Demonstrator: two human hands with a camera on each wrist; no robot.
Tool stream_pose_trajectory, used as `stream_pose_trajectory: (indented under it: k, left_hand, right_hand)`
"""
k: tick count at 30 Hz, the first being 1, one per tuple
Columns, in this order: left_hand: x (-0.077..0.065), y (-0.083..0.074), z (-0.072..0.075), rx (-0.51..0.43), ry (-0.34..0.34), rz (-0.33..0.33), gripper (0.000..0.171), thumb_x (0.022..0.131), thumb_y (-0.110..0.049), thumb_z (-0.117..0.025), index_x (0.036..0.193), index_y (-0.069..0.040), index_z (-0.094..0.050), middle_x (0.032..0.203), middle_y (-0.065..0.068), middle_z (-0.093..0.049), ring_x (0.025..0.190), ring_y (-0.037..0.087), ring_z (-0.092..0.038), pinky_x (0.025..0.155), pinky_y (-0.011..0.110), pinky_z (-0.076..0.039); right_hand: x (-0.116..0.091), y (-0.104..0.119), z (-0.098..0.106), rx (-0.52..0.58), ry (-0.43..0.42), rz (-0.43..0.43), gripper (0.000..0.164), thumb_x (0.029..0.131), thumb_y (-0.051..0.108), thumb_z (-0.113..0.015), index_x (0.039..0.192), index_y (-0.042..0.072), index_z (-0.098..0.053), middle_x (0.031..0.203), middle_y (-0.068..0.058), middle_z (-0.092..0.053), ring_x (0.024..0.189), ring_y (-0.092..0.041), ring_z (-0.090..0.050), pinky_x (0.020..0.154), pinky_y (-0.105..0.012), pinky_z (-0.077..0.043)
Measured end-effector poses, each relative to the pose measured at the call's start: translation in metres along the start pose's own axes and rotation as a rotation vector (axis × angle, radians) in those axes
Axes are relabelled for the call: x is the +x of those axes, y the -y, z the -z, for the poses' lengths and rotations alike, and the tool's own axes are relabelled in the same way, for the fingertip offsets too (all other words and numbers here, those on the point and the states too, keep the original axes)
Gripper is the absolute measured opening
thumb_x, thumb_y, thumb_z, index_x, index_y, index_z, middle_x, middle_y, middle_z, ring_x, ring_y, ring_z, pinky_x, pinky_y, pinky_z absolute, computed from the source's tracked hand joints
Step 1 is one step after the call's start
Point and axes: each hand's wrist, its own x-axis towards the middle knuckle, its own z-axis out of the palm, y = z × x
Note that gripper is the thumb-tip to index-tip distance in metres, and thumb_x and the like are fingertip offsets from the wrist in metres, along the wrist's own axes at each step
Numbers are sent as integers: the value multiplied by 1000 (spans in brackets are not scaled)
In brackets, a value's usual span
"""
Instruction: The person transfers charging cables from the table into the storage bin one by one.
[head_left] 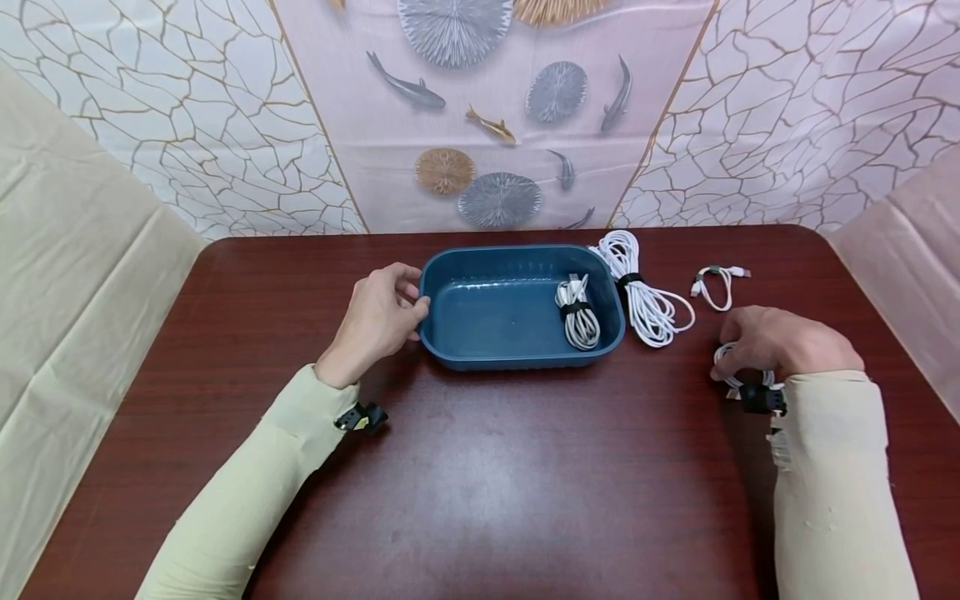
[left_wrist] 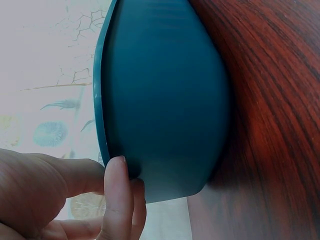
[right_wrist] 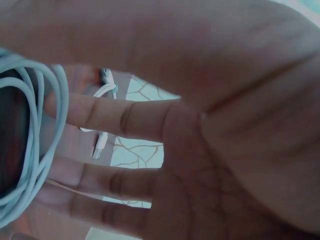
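Observation:
A dark blue plastic box (head_left: 495, 363) stands on the table, a bundled white cable (head_left: 577, 312) with a black strap inside its right end. At the box's left end my left hand (head_left: 378, 312) pinches the rim; the left wrist view shows its fingers (left_wrist: 119, 195) against the outer wall. To the right, my right hand (head_left: 787, 340) is low over a coiled white cable (right_wrist: 42, 135) and holds it between thumb and fingers. The fingertips lie partly behind the loops in the right wrist view. From above, the hand hides much of this coil.
Beside the box's right end lies a long bundled white cable (head_left: 648, 304) with a black strap. A short white cable (head_left: 723, 283) is farther right, beyond my right hand. The patterned backdrop (head_left: 495, 117) rises at the table's back edge.

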Motion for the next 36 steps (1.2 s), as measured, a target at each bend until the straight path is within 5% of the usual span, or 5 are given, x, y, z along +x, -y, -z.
stream_pose_trajectory:
  k: [26, 36]
  left_hand:
    - [0, 1, 0, -6, -1, -5, 38, 96, -7, -66, 132, 2, -59, 105, 16, -65, 79, 24, -72, 55, 29, -64]
    - [0, 1, 0, -5, 6, -2, 39, 96, -7, -65, 134, 1, -58, 106, 17, -65, 81, 24, -72, 55, 29, -64]
  right_hand:
    - [11, -6, -6, -2, -58, 101, 36, 73, 19, -82, 97, 0, -62, 82, -9, -61, 76, -23, -55, 57, -31, -45]
    - [15, -7, -7, 52, 15, 78, 33, 77, 21, -79, 99, 2, -62, 79, -5, -60, 69, -20, -52, 52, -30, -43]
